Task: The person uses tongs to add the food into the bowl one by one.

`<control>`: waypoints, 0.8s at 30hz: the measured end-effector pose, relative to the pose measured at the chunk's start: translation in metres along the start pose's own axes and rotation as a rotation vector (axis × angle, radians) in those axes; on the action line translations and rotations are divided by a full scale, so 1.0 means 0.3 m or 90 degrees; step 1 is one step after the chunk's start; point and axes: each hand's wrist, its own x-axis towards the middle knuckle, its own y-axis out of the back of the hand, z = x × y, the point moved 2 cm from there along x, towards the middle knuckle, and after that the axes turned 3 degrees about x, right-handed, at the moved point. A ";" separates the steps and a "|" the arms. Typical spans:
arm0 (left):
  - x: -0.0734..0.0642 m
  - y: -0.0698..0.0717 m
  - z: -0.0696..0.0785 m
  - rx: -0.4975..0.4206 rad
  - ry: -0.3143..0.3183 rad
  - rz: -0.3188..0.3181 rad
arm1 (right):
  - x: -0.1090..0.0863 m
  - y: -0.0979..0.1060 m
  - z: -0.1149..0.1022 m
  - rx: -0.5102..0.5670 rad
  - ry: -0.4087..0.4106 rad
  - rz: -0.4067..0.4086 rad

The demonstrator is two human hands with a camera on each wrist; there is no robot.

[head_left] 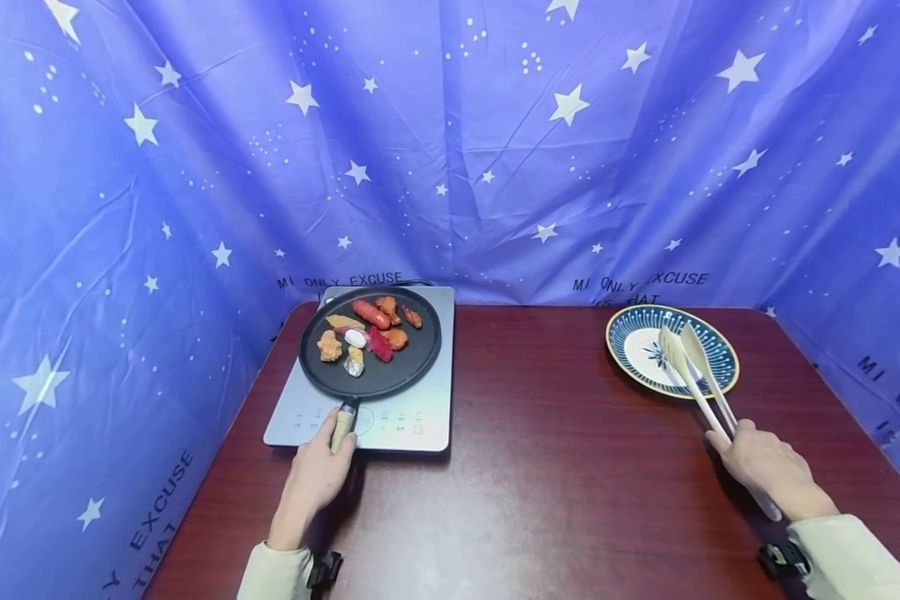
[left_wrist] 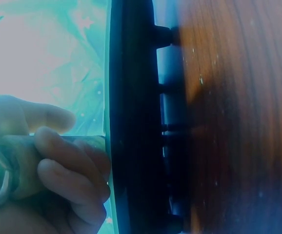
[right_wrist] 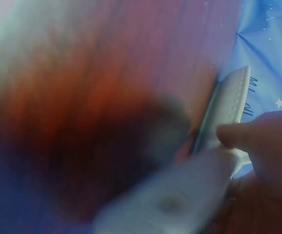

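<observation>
My left hand (head_left: 320,468) grips the light wood-coloured handle (head_left: 342,431) of a round, black frying pan (head_left: 420,367). In the left wrist view, fingers (left_wrist: 68,183) curl round that handle. Several bits of food lie in the pan, among them a red sausage (head_left: 371,313), a browned lump (head_left: 329,346) and a dark red piece (head_left: 380,344). Over at the right, my right hand (head_left: 768,467) holds cream-coloured tongs (head_left: 693,379), their tips apart above a blue-and-white patterned plate (head_left: 633,350). Whether the tips touch the plate, I cannot tell. The right wrist view shows the tongs' pale rear end (right_wrist: 165,200) close up, blurred.
Beneath the pan is a silver induction cooker (head_left: 435,417) with touch markings along its front. Both cooker and plate stand on a dark red-brown wooden table (head_left: 525,467). A blue star-printed curtain (head_left: 495,192) hangs along the table's back and sides.
</observation>
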 end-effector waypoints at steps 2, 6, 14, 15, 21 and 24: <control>0.001 0.000 0.001 0.002 0.001 0.002 | -0.001 0.010 0.001 -0.011 0.014 0.002; 0.002 0.000 0.000 0.004 0.004 0.002 | -0.003 0.025 0.001 -0.018 0.028 -0.012; 0.006 0.001 0.007 0.007 0.010 -0.002 | -0.005 0.027 0.012 -0.019 0.033 -0.044; 0.007 0.001 0.007 0.007 0.010 -0.002 | -0.006 0.026 0.013 -0.017 0.031 -0.050; 0.012 0.003 0.006 0.000 0.016 -0.005 | -0.004 0.029 0.015 -0.014 0.030 -0.066; 0.010 0.002 0.003 -0.002 0.018 -0.006 | -0.001 0.030 0.020 -0.017 0.039 -0.065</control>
